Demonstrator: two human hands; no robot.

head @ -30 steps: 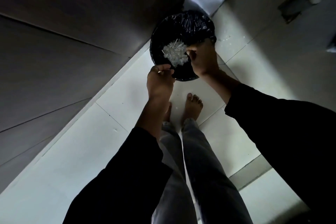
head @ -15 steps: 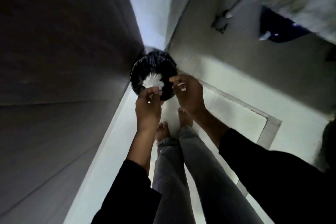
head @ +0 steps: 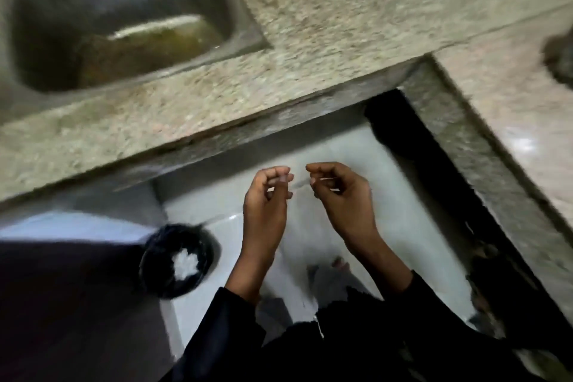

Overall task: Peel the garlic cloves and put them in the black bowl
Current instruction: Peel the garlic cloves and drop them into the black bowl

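Note:
My left hand (head: pixel 266 195) and my right hand (head: pixel 341 195) are raised side by side in front of the counter edge, fingers curled. The left fingertips pinch a small pale piece (head: pixel 277 180), too blurred to name for sure. My right hand holds a thin pale sliver (head: pixel 302 183) that points toward the left fingers. On the floor at lower left stands a round black container (head: pixel 155 270) lined with a black bag, with a heap of white bits (head: pixel 185 263) inside. It lies to the left of and below my left wrist.
A speckled stone counter (head: pixel 310 40) runs across the top and turns down the right side. A sink (head: pixel 117 28) with murky water is set into it at upper left. White floor tiles (head: pixel 403 226) and my bare foot (head: pixel 339 263) show below the hands.
The view has swung up from the floor to the counter and sink. Both hands have lifted away from the black container, which now lies at lower left.

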